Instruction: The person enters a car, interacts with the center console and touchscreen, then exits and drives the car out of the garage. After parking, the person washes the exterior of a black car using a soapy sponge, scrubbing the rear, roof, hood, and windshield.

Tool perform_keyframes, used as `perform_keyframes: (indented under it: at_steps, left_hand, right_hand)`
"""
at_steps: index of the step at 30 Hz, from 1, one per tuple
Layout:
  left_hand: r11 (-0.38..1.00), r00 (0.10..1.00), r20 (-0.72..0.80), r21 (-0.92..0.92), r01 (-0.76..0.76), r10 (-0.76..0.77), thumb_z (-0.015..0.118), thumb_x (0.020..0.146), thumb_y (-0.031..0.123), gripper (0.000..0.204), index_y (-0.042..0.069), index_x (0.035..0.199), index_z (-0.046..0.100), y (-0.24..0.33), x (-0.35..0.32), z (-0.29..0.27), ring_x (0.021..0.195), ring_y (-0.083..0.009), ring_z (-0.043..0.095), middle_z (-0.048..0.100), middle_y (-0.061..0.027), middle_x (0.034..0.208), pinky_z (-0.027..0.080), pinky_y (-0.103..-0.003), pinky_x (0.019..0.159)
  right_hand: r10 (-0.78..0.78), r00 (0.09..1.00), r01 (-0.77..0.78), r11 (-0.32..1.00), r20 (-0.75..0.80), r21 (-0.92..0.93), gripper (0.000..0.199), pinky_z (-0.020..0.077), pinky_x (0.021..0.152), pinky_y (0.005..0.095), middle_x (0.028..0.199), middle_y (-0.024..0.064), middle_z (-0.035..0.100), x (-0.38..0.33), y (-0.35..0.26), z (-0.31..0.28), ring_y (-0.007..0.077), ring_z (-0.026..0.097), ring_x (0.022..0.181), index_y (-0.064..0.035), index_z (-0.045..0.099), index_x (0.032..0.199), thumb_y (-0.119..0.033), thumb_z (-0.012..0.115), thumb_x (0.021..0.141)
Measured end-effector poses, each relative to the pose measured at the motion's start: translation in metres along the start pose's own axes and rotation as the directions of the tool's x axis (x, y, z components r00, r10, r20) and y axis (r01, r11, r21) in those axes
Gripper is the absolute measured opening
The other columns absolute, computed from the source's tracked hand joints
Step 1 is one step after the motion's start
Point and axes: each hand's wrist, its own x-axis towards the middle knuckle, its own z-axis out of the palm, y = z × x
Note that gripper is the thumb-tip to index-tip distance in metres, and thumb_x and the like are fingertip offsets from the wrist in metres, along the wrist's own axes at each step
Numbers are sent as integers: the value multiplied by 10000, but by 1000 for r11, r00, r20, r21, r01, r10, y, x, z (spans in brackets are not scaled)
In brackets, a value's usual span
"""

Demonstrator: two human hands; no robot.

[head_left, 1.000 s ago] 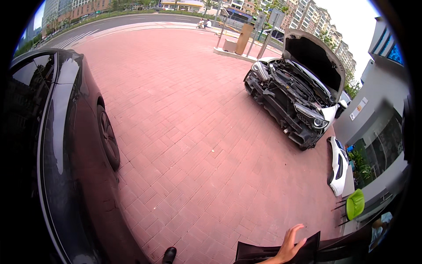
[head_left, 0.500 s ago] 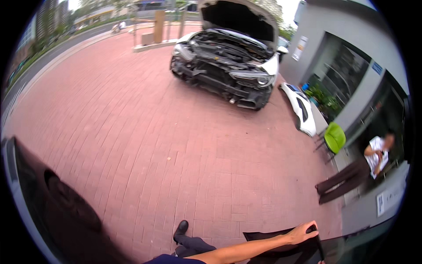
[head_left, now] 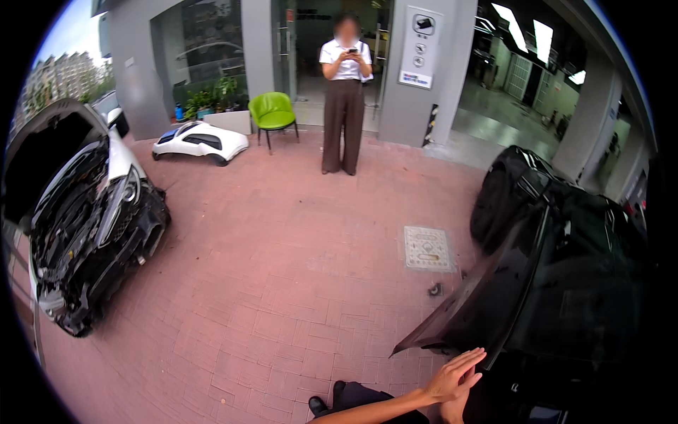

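Observation:
At the lower right, my left hand (head_left: 446, 379) reaches across with its fingers stretched out straight. Its fingertips are at the edge of a dark car door (head_left: 487, 290) that stands swung out; whether they press on it I cannot tell. Close below and partly behind it is my right hand (head_left: 454, 409), whose fingers are mostly hidden by the left one. The two hands overlap or touch. No object shows in the left hand. The door belongs to a dark car (head_left: 593, 275) on the right, its front wheel (head_left: 489, 206) beyond the door.
A white car (head_left: 116, 212) with raised hood and exposed front stands at left. Farther off are a removed white bumper (head_left: 212, 141), a green chair (head_left: 272, 112) and a person (head_left: 344, 92) holding a phone. A square manhole cover (head_left: 428, 249) lies in the brick paving near the door.
My view has swung to the right, bringing the dark car and garage in. My left hand's fingers, earlier curled over the panel's edge, are now straight. My right hand has come up beside it.

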Motion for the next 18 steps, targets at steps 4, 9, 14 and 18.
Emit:
perform_keyframes:
  at_steps: [4, 9, 14, 18]
  left_hand:
    - [961, 936, 346, -232, 151, -63, 579, 1007, 242, 401, -3, 1324, 597, -9, -10, 16, 1236, -345, 609, 632, -186, 1336, 472, -412, 1053]
    - [887, 791, 497, -85, 453, -357, 596, 1019, 242, 321, 36, 1261, 644, -80, 16, -45, 1059, -215, 695, 723, -125, 1154, 528, -338, 912]
    - [727, 684, 283, 81, 681, -672, 587, 1029, 230, 255, 14, 1128, 678, -252, 41, -126, 830, -157, 731, 759, -104, 955, 548, -268, 761]
    - [525, 507, 170, 439, 729, -845, 592, 1007, 255, 250, 40, 1041, 715, -389, 111, -209, 677, -160, 714, 742, -100, 762, 546, -267, 641]
  right_hand:
    - [207, 946, -126, 943, -249, 307, 484, 458, 1055, 369, 1414, 169, 451, -52, 3, -15, 289, 471, 1339, 13, 348, 1412, -58, 549, 977]
    - [373, 457, -143, 927, -808, 347, 726, 453, 1051, 356, 1461, 228, 449, -30, 22, -50, 291, 541, 1270, 28, 319, 1503, 65, 604, 837]
    - [381, 680, -280, 924, -626, 258, 523, 525, 937, 326, 1265, 183, 631, 64, 13, 23, 214, 645, 1097, 33, 515, 1361, 54, 615, 849]
    - [437, 867, -454, 891, -239, -19, 359, 584, 814, 352, 986, 153, 753, 205, 33, 111, 213, 735, 941, 25, 665, 1158, -70, 715, 815]
